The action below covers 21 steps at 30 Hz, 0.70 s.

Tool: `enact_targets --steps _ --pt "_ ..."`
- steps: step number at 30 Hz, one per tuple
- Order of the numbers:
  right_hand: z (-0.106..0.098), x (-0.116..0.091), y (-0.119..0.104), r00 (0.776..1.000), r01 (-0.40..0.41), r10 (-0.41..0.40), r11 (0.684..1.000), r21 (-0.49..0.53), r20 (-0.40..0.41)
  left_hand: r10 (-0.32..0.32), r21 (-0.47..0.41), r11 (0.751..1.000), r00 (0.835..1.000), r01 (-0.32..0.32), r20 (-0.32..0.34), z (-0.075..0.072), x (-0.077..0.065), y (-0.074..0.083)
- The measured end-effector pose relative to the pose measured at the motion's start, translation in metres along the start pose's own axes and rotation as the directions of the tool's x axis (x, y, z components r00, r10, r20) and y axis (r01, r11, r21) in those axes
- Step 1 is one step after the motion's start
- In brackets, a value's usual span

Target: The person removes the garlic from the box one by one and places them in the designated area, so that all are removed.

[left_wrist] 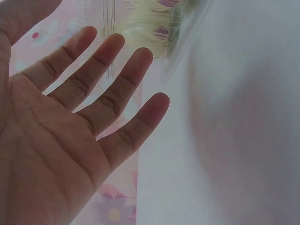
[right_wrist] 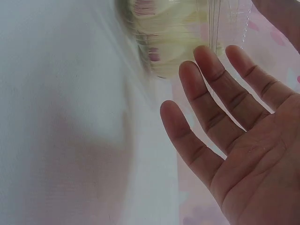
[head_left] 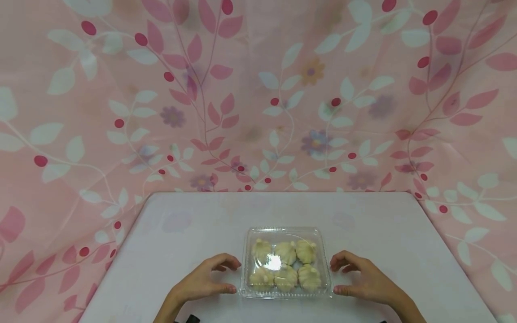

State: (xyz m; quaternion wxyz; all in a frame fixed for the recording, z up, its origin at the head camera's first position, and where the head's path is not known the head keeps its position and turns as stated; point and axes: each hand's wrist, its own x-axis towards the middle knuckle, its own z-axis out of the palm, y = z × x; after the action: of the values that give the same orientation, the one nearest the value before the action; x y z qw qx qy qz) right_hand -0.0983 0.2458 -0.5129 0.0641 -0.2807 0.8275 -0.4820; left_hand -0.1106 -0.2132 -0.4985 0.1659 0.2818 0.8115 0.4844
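On the white table a clear plastic clamshell box (head_left: pixel 287 292) sits with its lid down. Several pale, pleated buns (head_left: pixel 285 253) show through the lid in two rows. My left hand (head_left: pixel 206 279) is just off the box's left side, fingers and thumb spread apart. On the opposite side my right hand (head_left: pixel 365 280) mirrors it, fingertips close to the right edge. Both palms are bare and hold nothing in the wrist views, where the box wall (left_wrist: pixel 136 28) stands beyond the left fingers and likewise the box (right_wrist: pixel 183 28) beyond the right fingers.
The white tabletop (head_left: pixel 194 220) has rounded far corners and stretches behind and to both sides of the box. A pink cloth (head_left: pixel 258 89) with leaves and flowers hangs behind the table and along its sides.
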Motion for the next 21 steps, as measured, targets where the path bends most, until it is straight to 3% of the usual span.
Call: enact_targets --steps 21 --pt "0.0059 -0.0014 0.0037 0.998 -0.011 0.007 0.998 0.057 0.065 0.005 -0.044 0.999 0.999 -0.004 0.042 0.0073 -0.0009 -0.0056"
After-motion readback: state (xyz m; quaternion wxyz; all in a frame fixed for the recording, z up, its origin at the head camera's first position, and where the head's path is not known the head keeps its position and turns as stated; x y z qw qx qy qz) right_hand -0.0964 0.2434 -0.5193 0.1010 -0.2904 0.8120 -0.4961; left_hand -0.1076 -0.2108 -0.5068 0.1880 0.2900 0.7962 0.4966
